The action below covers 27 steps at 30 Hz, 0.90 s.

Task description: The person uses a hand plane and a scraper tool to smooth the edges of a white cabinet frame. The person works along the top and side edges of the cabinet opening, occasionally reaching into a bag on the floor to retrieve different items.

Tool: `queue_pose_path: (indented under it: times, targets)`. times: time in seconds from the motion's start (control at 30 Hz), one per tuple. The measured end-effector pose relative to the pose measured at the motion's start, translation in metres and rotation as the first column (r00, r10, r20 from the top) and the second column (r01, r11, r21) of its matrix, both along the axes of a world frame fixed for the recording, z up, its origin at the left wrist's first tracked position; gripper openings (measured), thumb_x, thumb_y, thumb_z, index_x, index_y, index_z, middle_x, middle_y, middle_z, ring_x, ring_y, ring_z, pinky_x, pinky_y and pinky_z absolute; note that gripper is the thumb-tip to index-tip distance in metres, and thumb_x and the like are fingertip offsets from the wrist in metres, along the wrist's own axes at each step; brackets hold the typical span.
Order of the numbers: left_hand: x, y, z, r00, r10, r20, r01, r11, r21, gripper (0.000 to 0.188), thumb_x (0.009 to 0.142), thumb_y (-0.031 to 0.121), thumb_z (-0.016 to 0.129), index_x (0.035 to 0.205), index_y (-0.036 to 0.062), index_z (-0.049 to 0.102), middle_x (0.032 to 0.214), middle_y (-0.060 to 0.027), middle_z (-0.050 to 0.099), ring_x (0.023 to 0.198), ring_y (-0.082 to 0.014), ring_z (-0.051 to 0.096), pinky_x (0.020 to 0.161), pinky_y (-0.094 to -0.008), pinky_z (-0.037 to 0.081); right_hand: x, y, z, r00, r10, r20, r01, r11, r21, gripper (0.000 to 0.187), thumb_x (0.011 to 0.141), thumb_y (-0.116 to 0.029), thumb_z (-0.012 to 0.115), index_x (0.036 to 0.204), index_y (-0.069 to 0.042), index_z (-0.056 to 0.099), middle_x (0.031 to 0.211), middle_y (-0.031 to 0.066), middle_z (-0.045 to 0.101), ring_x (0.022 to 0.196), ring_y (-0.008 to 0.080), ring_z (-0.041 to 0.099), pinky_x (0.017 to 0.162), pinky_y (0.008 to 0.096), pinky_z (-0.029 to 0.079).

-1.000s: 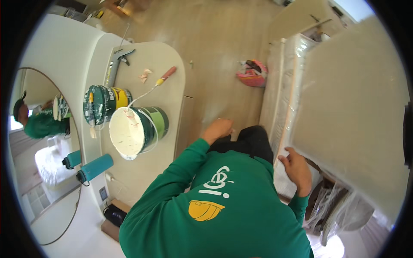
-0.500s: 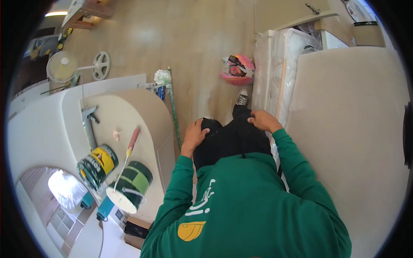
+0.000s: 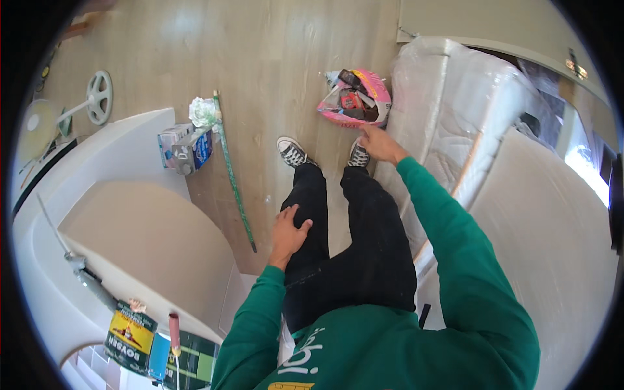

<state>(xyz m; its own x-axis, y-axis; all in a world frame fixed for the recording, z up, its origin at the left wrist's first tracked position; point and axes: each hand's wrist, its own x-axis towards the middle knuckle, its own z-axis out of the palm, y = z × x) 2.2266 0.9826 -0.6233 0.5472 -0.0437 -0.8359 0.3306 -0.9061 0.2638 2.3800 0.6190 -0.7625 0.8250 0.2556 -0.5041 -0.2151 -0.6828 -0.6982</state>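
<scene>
My left hand [image 3: 289,235] lies on my left thigh over the black trousers, its fingers stretched and the thumb apart, holding nothing. Out in front, my right hand [image 3: 383,146] is open and reaches forward above my right shoe [image 3: 358,155]. Its fingertips are nearest to a pink plastic bag [image 3: 378,88] on the floor, just short of it in the picture; whether they touch I cannot tell. Inside the open bag are a red item [image 3: 351,100] and several dark ones, too jumbled to name.
Plastic-wrapped mattresses [image 3: 416,97] stand on the right. A green pole [image 3: 232,175] lies on the wooden floor to the left, beside boxes [image 3: 174,146]. On the left counter [image 3: 143,221] are a caulking gun [image 3: 94,286], paint cans [image 3: 130,335] and a red-handled brush or roller [image 3: 174,328].
My right hand has left my right thigh and stretched forward toward the pink bag. My left hand stays on the left leg. The view has shifted, showing both shoes.
</scene>
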Motion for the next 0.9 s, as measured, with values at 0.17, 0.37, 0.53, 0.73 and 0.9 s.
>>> queue_pose_path:
  times: [0.17,0.37,0.53,0.73,0.9]
  targets:
    - [0.023,0.003,0.004,0.991,0.122,0.049,-0.126,0.989,0.079,0.06,0.101,0.044,0.075,0.15,0.0106,0.068,0.144,-0.0149,0.071,0.137,-0.0381,0.064,0.114,-0.0519,0.053,0.046,0.005,-0.182,0.991,0.134,-0.008,-0.133,0.973,-0.19,0.04,0.098,-0.015,0.061,0.132,0.005,0.067,0.116,0.037,0.075,0.113,0.0536,0.073,0.102,0.0575,0.057]
    - [0.028,0.02,-0.008,0.982,0.15,0.118,-0.155,0.987,0.038,0.054,0.1,0.038,0.077,0.145,0.009,0.07,0.136,-0.0149,0.074,0.132,-0.039,0.066,0.111,-0.0515,0.054,0.052,-0.048,-0.278,0.962,-0.244,-0.124,0.175,0.898,-0.403,0.03,0.089,-0.015,0.066,0.108,0.005,0.079,0.111,0.0339,0.079,0.102,0.0479,0.078,0.092,0.0558,0.061]
    - [0.037,0.014,-0.004,0.979,0.151,0.135,-0.158,0.987,0.041,0.051,0.1,0.036,0.077,0.142,0.0075,0.072,0.135,-0.0158,0.074,0.129,-0.0406,0.067,0.109,-0.0515,0.055,0.041,-0.077,-0.276,0.778,-0.619,0.111,0.595,0.667,-0.449,0.026,0.091,-0.015,0.067,0.092,0.005,0.083,0.106,0.0295,0.082,0.092,0.0421,0.082,0.083,0.056,0.063]
    - [0.046,0.013,-0.004,0.985,0.119,0.124,-0.124,0.992,0.033,0.051,0.099,0.036,0.077,0.141,0.0074,0.073,0.136,-0.0141,0.075,0.131,-0.0409,0.066,0.11,-0.0527,0.055,0.002,-0.04,-0.263,0.752,0.604,-0.262,-0.637,0.769,-0.056,0.039,0.101,-0.027,0.062,0.124,-0.001,0.08,0.146,0.0224,0.071,0.132,0.0397,0.069,0.114,0.0483,0.053]
    - [0.047,0.011,-0.006,0.984,0.115,0.135,-0.12,0.992,0.031,0.051,0.099,0.037,0.077,0.141,0.008,0.073,0.136,-0.0133,0.075,0.132,-0.0397,0.066,0.109,-0.0524,0.055,-0.017,0.001,-0.275,0.473,0.671,-0.571,-0.808,0.588,0.021,0.04,0.101,-0.025,0.058,0.125,-0.004,0.081,0.141,0.0225,0.074,0.129,0.0387,0.071,0.112,0.0476,0.055]
